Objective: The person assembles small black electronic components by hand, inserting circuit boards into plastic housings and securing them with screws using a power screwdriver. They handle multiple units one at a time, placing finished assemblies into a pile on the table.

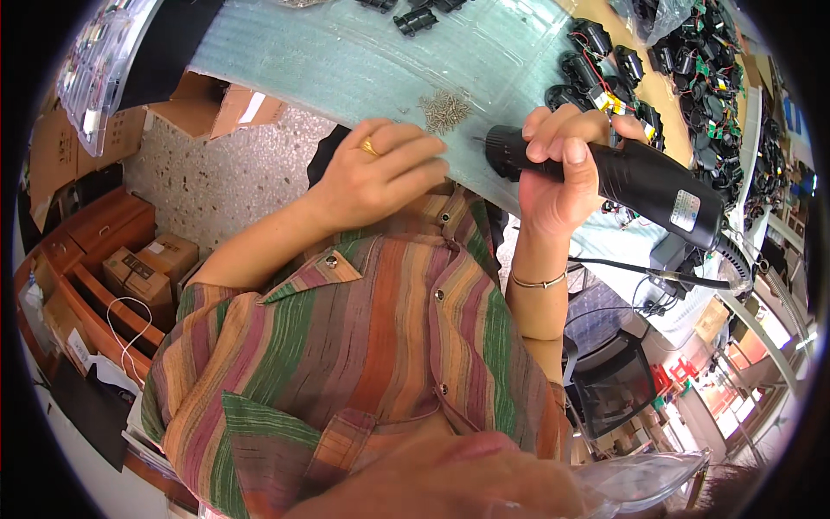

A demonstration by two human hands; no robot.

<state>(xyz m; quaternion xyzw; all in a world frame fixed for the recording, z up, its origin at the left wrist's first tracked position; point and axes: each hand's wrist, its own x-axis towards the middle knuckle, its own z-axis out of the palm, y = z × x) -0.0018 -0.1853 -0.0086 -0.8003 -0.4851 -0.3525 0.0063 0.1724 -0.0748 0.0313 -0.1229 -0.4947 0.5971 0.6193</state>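
My right hand (562, 164) is wrapped round a black electric screwdriver (635, 177), held sideways above the table edge. Its ribbed collar points left, with a thin bit at the tip, and a coiled cord leaves its back end. Left of it, my left hand (380, 169), with a gold ring, is closed at the near edge of the table. Its fingertips curl out of sight, so whatever they may hold is hidden. Just beyond both hands lies a pile of small screws (445, 111) on the pale green mat (346, 65).
Black moulded parts (415, 21) lie at the far edge. To the right are black housings with red wires (592, 69) and a large heap of similar parts with green boards (713, 95). Cardboard boxes (143, 268) and an open wooden drawer (112, 303) stand lower left; a chair (614, 381) is lower right.
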